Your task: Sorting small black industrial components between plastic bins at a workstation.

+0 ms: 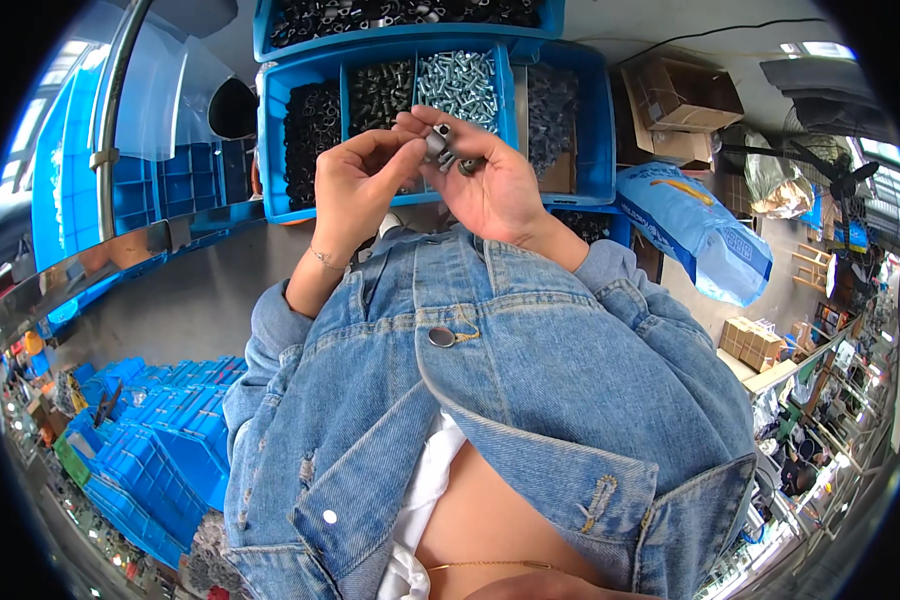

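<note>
My left hand (360,180) is closed, its thumb and fingers pinching a small grey metal clamp (436,143) in front of my chest. Palm up, my right hand (495,190) curls its fingers round the same clamp and a few small metal pieces (466,166), whose exact kind I cannot make out. Both hands are held over the near side of a blue divided bin (370,50). Behind them lie black parts (313,130), dark fasteners (380,98) and shiny silver screws (457,85), each in its own compartment.
Another blue bin (270,50) with black clips stands beyond. Grey pieces (550,110) fill a bin section at the right. A blue-and-white sack (685,225) and cardboard boxes (685,95) are to the right. Blue crates (160,440) stack at lower left, near a metal pole (107,130).
</note>
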Tool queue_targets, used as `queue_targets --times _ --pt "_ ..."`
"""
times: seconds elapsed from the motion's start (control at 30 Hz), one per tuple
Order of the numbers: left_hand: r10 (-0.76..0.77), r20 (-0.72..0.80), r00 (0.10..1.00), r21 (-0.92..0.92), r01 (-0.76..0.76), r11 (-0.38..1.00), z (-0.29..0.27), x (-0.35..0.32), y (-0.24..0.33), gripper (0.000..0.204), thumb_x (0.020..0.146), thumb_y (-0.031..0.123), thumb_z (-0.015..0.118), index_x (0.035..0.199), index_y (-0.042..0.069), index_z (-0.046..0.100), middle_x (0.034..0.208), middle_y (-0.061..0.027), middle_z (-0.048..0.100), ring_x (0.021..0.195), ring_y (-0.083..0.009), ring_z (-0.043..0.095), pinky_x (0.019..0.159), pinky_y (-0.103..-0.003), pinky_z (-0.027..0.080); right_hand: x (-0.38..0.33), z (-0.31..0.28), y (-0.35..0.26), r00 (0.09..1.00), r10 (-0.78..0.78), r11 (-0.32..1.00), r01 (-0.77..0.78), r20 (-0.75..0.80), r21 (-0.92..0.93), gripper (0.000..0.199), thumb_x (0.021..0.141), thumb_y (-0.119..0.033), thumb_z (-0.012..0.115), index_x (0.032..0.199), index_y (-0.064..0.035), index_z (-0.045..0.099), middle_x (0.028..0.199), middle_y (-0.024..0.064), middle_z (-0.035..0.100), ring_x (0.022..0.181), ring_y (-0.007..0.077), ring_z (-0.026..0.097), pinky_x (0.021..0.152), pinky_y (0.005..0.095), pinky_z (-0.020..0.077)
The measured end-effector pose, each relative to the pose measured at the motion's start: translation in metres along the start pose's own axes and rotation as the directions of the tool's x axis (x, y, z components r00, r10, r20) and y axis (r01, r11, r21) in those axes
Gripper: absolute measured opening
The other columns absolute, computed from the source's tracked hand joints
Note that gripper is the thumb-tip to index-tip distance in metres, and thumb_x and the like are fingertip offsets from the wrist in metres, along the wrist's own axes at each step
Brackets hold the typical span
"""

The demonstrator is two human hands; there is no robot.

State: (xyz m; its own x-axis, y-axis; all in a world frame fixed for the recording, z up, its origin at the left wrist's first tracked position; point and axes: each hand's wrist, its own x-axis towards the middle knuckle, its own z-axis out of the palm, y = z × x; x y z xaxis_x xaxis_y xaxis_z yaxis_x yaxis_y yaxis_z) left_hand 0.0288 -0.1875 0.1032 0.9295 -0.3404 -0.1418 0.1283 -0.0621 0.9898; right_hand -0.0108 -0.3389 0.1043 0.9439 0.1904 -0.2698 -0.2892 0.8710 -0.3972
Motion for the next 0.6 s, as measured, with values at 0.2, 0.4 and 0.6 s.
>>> queue_targets --times 0.2,0.4,0.6 --pt "-0.041 -0.117 0.992 -0.094 0.030 0.995 0.010 -0.007 -0.002 0.017 0.083 0.010 0.065 0.093 -0.004 0.066 0.078 -0.0048 0.066 0.068 -0.0078 0.060 0.062 -0.021 0.050 0.004 -0.007 -0.008 0.995 0.083 0.995 -0.086 0.062 0.052 0.043 0.086 -0.007 0.032 0.125 0.0052 0.046 0.125 0.0173 0.050 0.118 0.0260 0.046 0.103 0.0376 0.0354" --pt "-0.051 -0.194 0.980 -0.143 0.023 0.989 0.009 -0.035 -0.025 0.019 0.081 0.012 0.066 0.092 -0.003 0.066 0.080 -0.0066 0.067 0.075 -0.0108 0.062 0.068 -0.025 0.051 0.022 -0.030 0.005 0.949 0.308 0.951 -0.306 0.061 -0.038 0.045 0.085 -0.015 0.039 0.124 0.0056 0.047 0.127 0.0178 0.050 0.119 0.0284 0.046 0.103 0.0410 0.0338" --pt "-0.009 -0.434 0.901 -0.254 -0.113 0.961 -0.002 -0.100 -0.039 0.020 0.082 0.014 0.065 0.093 -0.002 0.068 0.081 -0.0081 0.068 0.076 -0.0094 0.062 0.070 -0.024 0.050 0.020 -0.029 0.035 0.834 0.548 0.794 -0.544 -0.067 -0.272 0.037 0.093 -0.019 0.035 0.120 -0.0014 0.051 0.121 0.0119 0.055 0.111 0.0242 0.051 0.091 0.0371 0.0418"
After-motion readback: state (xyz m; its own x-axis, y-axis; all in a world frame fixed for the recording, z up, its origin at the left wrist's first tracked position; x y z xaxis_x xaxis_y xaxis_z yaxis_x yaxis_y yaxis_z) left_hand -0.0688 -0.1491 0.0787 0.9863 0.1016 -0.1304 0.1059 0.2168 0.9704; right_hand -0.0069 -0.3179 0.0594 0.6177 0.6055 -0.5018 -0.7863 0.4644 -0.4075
